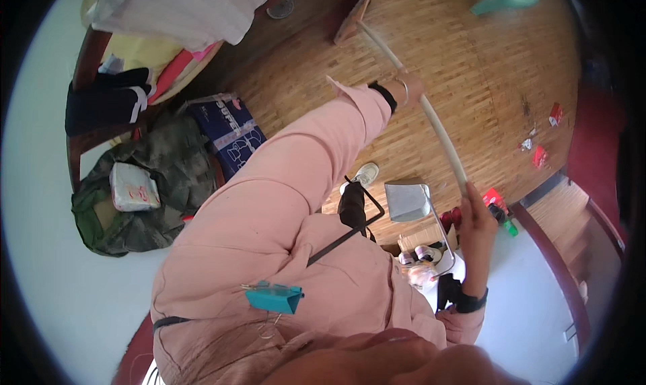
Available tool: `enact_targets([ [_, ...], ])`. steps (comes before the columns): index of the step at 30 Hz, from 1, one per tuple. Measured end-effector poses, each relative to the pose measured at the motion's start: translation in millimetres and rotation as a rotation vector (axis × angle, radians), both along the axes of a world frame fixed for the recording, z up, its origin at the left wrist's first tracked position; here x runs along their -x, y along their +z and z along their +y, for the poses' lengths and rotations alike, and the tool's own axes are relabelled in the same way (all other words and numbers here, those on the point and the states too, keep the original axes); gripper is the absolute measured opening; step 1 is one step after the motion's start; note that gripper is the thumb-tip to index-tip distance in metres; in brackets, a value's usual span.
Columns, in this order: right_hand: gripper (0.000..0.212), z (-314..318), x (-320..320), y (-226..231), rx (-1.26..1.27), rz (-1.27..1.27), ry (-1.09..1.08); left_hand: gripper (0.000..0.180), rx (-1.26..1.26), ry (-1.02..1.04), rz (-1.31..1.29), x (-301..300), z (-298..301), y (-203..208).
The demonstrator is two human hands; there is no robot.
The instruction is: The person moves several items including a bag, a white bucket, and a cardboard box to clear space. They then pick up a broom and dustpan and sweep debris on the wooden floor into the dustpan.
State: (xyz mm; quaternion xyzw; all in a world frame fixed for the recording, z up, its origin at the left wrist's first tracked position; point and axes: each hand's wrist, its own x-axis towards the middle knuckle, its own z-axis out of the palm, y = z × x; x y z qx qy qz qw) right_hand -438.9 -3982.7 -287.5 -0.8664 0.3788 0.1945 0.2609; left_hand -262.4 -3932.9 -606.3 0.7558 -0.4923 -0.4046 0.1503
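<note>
Clearly, the pale pole [444, 139] runs aslant across the middle of the view, its long axis going from the right hand [478, 220] up and leftward to a flat brown head [353, 21] at the far end; that head appears to lie against the wooden floor [471, 68], ahead of the left hand [412, 89]. Both hands are closed round the pole, well apart from one another; the left, on an outstretched arm, grips farther down the shaft and is much the nearer to the head, while the right is wrapped about the near end, close to the body.

Red wrappers [540, 157] and white scraps [525, 144] lie right of the pole, on the opposite side from the head; a grey dustpan [407, 203] sits left of the right hand, near one shoe [367, 174]; farther out, to the left, stand a dark blue box [235, 132] and a heap of camouflage cloth [176, 153].
</note>
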Motion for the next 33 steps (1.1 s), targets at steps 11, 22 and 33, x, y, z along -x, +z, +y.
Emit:
enact_targets([
  [11,0.03,-55,103,22,-0.208,0.307,0.038,0.014,-0.005,-0.16,0.052,149,48,26],
  [22,0.032,-45,144,-333,-0.812,0.131,-0.191,0.013,-0.432,-0.056,0.002,119,154,-206],
  [33,0.034,25,131,-641,-1.12,0.06,-0.305,0.023,-0.811,0.061,-0.191,91,234,-425],
])
